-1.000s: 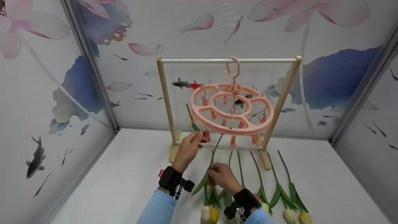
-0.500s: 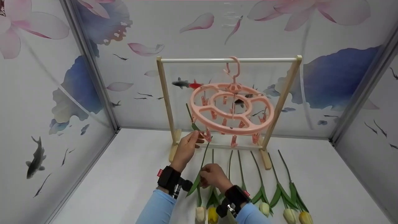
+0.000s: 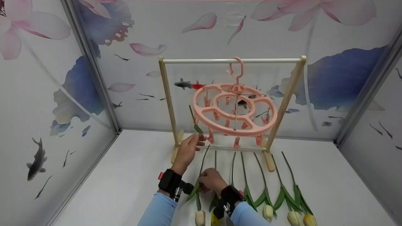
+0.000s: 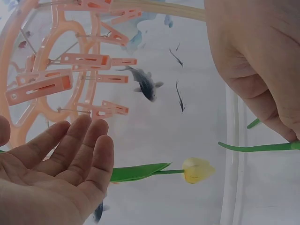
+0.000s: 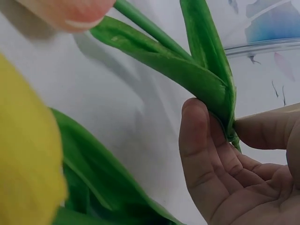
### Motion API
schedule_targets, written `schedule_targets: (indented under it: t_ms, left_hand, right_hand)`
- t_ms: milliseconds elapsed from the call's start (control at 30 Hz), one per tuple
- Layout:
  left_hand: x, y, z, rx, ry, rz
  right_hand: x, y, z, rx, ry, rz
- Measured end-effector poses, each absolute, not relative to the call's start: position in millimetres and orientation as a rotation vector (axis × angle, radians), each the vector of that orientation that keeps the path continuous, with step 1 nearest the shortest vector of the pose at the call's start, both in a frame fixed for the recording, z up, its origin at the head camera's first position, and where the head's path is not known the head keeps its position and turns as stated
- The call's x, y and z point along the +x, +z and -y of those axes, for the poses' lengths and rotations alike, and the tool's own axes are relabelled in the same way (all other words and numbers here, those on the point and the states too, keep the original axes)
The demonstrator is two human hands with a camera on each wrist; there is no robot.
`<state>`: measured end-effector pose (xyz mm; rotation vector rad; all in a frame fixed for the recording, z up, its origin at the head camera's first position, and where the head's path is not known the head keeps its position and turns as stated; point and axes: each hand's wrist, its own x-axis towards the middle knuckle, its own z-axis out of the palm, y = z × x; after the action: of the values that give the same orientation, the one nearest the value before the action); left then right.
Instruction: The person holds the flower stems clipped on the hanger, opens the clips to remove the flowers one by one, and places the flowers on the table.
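Note:
My right hand (image 3: 212, 181) pinches the green stem of an artificial tulip (image 3: 200, 218) near the base of its leaves (image 5: 192, 75). Its pale bloom points toward me, and its bare stem end rises just right of my left hand. That left hand (image 3: 187, 152) is raised below the rim of a round pink clip hanger (image 3: 230, 129), beside a pink clip (image 3: 209, 137). In the left wrist view its fingers (image 4: 101, 154) are loosely bent, with nothing seen between them. Behind them hangs another tulip (image 4: 198, 170), bloom down, its stem (image 3: 191, 113) at the hanger's left rim.
The hanger hooks over the white bar (image 3: 198, 61) of a wooden-legged rack (image 3: 285, 103). Several tulips lie in a row on the white table (image 3: 339, 185), including a pale one (image 3: 268, 212) and a yellow one (image 3: 310, 219). Printed panels stand around the table.
My right hand has moved left and slightly down with the tulip, bringing its stem end beside my left hand. My left fingers have come away from the pink clip and loosened.

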<state>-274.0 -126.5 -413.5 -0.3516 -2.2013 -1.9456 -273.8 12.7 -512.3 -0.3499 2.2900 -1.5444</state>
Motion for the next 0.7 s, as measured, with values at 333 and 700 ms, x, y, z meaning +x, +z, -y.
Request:
schedule_targets:
  t_ms: [333, 700]
  left_hand:
    - [-272.7, -418.2, 130.2, -0.356, -1.934, 2.203]
    - [-270.1, -419.5, 132.1, -0.364, -1.934, 2.193]
  right_hand:
    - [-275.4, -524.3, -10.1, -0.288, -1.416, -2.325]
    - [-279.0, -513.5, -15.2, -0.325, -1.295, -2.423]
